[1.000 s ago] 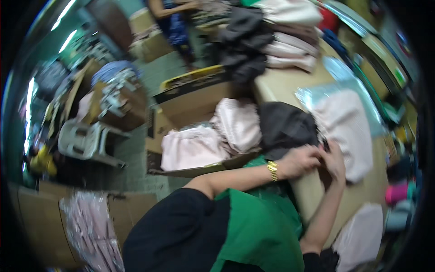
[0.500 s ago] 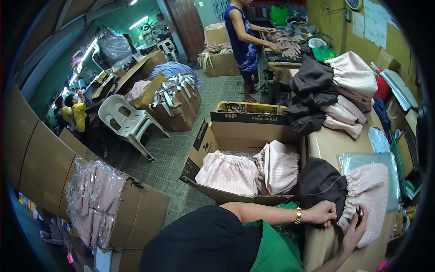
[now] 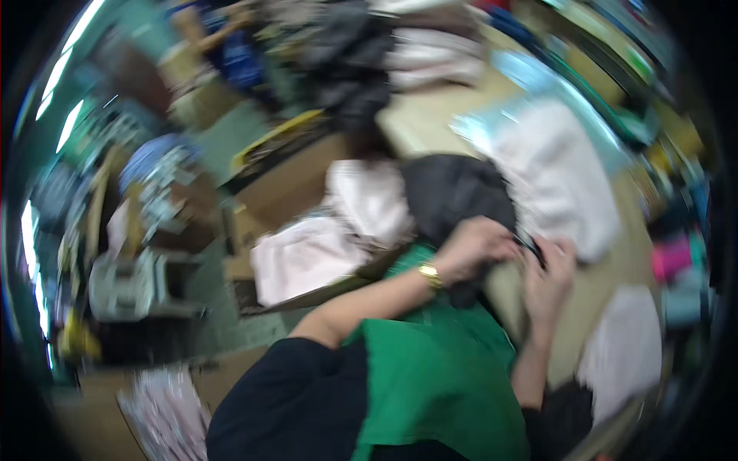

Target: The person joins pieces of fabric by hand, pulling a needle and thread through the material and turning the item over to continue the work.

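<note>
On the tan work table (image 3: pixel 415 123) a dark grey gathered fabric piece (image 3: pixel 450 192) meets a pale pink gathered piece (image 3: pixel 565 180), which lies partly over clear blue plastic sheets (image 3: pixel 492 123). My left hand (image 3: pixel 477 246), with a gold watch above it, is closed at the lower edge of the grey piece; what it pinches is hidden by blur. My right hand (image 3: pixel 547 273), just beside it, is closed around a small black tool (image 3: pixel 530 246) at the gathered seam. Another pink piece (image 3: pixel 623 353) lies at the table's near right.
An open cardboard box (image 3: pixel 277 188) of pink pieces (image 3: pixel 300 261) adjoins the table. Behind are stacked grey and pink pieces (image 3: pixel 434 61) and a co-worker (image 3: pixel 231 42). A plastic chair (image 3: pixel 142 284) and piled cartons (image 3: pixel 173 203) are left, plastic-wrapped pink items (image 3: pixel 165 411) lower left.
The view swung up toward the room, then back down onto the table, now blurred. Both my hands stay together at the seam, with the black tool still in my right hand.
</note>
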Demonstrator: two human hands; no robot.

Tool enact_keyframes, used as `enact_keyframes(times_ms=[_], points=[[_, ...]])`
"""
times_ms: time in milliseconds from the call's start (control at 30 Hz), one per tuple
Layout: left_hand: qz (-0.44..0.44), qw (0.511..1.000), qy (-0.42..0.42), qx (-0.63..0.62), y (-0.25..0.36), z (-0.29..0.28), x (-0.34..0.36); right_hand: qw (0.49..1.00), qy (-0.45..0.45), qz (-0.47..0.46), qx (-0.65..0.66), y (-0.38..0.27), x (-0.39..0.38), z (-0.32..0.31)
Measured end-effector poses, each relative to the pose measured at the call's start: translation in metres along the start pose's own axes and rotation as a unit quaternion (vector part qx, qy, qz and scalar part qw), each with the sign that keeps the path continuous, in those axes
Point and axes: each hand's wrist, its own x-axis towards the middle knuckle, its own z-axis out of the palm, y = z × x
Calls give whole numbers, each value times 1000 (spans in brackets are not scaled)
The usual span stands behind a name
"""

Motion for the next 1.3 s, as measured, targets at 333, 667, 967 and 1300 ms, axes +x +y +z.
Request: enact_keyframes(times_ms=[333,667,967,1300], points=[[-146,956,50,-250,5,1,1,992,47,-54,-107,-15,2,-6],[-110,964,41,-241,-4,4,-1,978,3,-128,-166,-24,13,1],[-110,965,53,-233,-3,4,-3,978,-2,-119,-172,-33,16,1],[-75,984,17,-162,23,3,-23,993,79,-47,-74,-4,26,4]])
